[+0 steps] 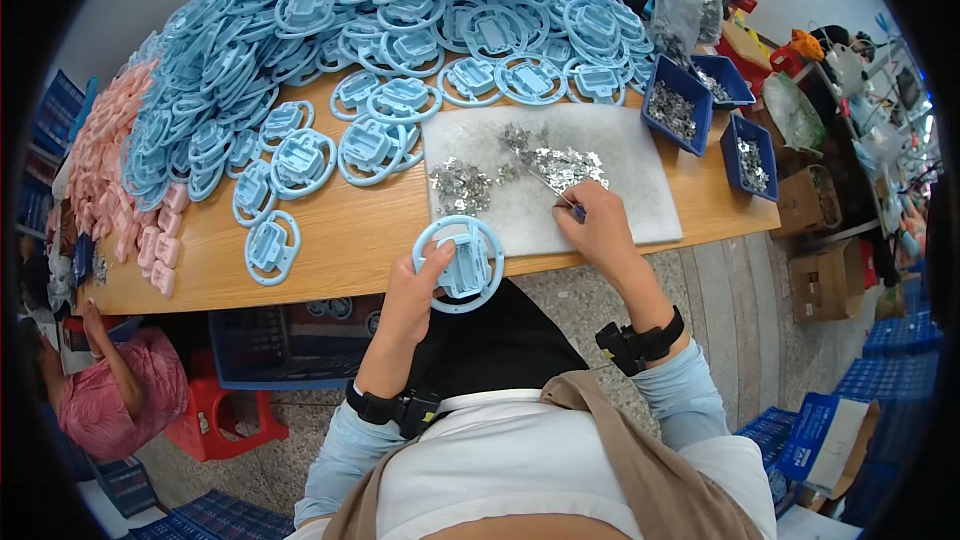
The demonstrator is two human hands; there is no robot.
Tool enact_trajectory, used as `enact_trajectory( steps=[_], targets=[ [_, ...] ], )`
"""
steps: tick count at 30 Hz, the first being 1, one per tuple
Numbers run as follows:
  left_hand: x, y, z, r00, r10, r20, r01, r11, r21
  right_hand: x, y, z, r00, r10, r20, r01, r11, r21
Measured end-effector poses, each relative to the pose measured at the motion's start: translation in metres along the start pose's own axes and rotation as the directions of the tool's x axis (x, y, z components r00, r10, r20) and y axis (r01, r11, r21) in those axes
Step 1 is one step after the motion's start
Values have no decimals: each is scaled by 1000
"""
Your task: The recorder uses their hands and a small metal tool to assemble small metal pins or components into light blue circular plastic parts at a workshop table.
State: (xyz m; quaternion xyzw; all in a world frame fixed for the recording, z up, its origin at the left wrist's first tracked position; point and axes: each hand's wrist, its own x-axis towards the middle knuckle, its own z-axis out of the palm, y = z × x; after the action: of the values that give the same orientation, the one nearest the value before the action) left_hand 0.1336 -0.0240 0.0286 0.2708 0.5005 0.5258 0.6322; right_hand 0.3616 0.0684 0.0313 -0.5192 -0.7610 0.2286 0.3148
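Observation:
My left hand is closed on a light-blue round plastic part, a ring with a boxy housing in its middle, at the table's front edge. My right hand pinches a thin metal tool with a dark blue handle; I cannot make out its exact kind. The tool's shaft points to small silver metal pieces heaped on a white board. Another heap of silver pieces lies on the board's left side. Similar light-blue parts lie singly left of the board.
A tall pile of light-blue parts covers the table's back, with pink parts at the left. Blue bins of metal pieces stand right of the board. A person in pink sits at the left, near a red stool.

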Motion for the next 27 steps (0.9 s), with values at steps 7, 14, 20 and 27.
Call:
enact_trajectory(
  steps=[7, 14, 20, 27],
  targets=[
    [-2, 2, 4, 1000, 1, -29, -1, 1000, -12, -4, -15, 10, 999, -46, -14, 47, 991, 127],
    [8, -1, 3, 995, -82, 54, 84, 995, -49, 4, 1, -5, 963, -206, 175, 200, 978, 51],
    [12, -2, 1, 990, -107, 96, 117, 988, -102, 8, -6, -7, 965, -149, 215, 153, 988, -5],
    [13, -2, -2, 983, -65, 170, 76, 995, -59, 0, -63, 34, 979, -160, 130, 77, 871, 486]
  ],
)
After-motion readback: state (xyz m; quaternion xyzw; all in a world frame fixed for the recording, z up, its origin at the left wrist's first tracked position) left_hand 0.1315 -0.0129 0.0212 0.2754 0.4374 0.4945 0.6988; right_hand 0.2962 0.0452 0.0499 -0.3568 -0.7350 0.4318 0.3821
